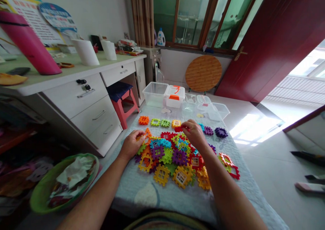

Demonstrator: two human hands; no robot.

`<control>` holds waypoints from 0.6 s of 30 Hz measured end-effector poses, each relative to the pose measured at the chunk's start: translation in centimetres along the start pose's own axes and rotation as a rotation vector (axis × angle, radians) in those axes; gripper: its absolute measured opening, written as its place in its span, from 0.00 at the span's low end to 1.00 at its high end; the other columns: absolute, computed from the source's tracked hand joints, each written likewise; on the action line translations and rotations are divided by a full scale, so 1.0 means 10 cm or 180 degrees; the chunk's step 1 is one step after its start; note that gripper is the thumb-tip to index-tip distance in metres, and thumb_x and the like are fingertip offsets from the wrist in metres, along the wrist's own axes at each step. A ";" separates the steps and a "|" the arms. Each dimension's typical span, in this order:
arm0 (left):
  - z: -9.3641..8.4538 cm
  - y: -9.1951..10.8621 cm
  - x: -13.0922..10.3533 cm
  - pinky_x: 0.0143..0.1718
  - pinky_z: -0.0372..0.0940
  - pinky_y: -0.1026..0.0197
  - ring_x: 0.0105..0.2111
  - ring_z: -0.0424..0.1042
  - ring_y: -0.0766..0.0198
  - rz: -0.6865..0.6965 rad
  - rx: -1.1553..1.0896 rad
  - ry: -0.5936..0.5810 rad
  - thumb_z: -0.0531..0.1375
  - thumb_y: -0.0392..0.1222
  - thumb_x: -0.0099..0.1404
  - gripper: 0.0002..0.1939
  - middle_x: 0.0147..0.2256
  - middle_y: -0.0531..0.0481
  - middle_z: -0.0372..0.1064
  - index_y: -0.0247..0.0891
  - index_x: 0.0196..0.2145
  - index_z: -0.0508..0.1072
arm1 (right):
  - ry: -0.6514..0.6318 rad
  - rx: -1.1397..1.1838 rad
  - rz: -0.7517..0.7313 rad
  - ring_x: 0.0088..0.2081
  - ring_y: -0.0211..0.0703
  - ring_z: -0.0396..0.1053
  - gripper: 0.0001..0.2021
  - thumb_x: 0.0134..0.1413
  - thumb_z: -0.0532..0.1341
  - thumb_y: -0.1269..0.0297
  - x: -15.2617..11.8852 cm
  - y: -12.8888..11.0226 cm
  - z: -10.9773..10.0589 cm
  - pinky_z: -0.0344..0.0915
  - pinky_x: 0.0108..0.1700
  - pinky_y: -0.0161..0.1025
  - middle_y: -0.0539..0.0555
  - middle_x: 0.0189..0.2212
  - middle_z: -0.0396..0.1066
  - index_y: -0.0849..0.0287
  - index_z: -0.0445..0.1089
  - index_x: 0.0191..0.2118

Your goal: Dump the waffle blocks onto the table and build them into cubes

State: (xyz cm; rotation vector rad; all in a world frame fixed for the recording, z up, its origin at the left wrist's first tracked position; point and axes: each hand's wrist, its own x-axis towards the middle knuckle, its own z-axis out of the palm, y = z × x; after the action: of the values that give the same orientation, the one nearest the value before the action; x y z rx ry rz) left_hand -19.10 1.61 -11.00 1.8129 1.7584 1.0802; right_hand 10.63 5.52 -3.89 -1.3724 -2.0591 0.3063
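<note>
A heap of colourful notched plastic pieces, with a purple piece (179, 157) and a yellow piece (161, 175) among them, lies on the cloth-covered table (137, 189). My left hand (132, 143) is at the heap's left edge beside an orange piece (147, 133); its fingers are curled, and what lies between them is too small to tell. My right hand (194, 133) reaches over the far side of the heap, fingers pinched at a red piece (178, 129). Beyond the heap runs a row of pieces: orange (144, 120), green (165, 123), yellow (176, 123), purple (208, 130) and dark blue (221, 132).
Clear plastic boxes (155, 96) and a lidded box with an orange latch (175, 98) line the table's far end. A white desk (86, 94) and a red stool (125, 106) stand at the left. A green basin (40, 192) sits low at the left.
</note>
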 end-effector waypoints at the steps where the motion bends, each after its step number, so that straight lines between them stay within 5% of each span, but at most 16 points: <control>1: 0.00 -0.01 0.00 0.48 0.66 0.56 0.41 0.73 0.57 0.0017 -0.0001 0.0014 0.56 0.51 0.61 0.15 0.40 0.48 0.74 0.39 0.38 0.73 | 0.0025 -0.0045 0.0028 0.35 0.40 0.68 0.08 0.55 0.58 0.69 -0.05 0.05 -0.04 0.63 0.42 0.36 0.52 0.33 0.70 0.55 0.75 0.34; 9: 0.02 -0.07 0.00 0.48 0.66 0.57 0.42 0.73 0.57 0.0101 0.0015 0.0034 0.55 0.50 0.63 0.15 0.40 0.47 0.74 0.38 0.39 0.73 | -0.1224 0.0187 -0.0292 0.40 0.41 0.70 0.12 0.45 0.58 0.77 -0.32 0.22 -0.25 0.63 0.46 0.38 0.52 0.37 0.73 0.57 0.75 0.35; 18: 0.03 -0.12 0.00 0.50 0.65 0.56 0.43 0.73 0.57 0.0088 0.0105 0.0016 0.56 0.49 0.63 0.15 0.42 0.46 0.74 0.38 0.41 0.73 | -0.0919 0.0004 0.0137 0.45 0.48 0.71 0.09 0.54 0.61 0.63 -0.33 0.23 -0.17 0.64 0.50 0.44 0.56 0.42 0.75 0.57 0.74 0.41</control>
State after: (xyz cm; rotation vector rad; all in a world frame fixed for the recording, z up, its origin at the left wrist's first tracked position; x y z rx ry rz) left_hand -19.68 1.86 -12.05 1.8610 1.7689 1.0731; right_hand 14.22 3.33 -4.96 -1.4426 -2.2613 0.5521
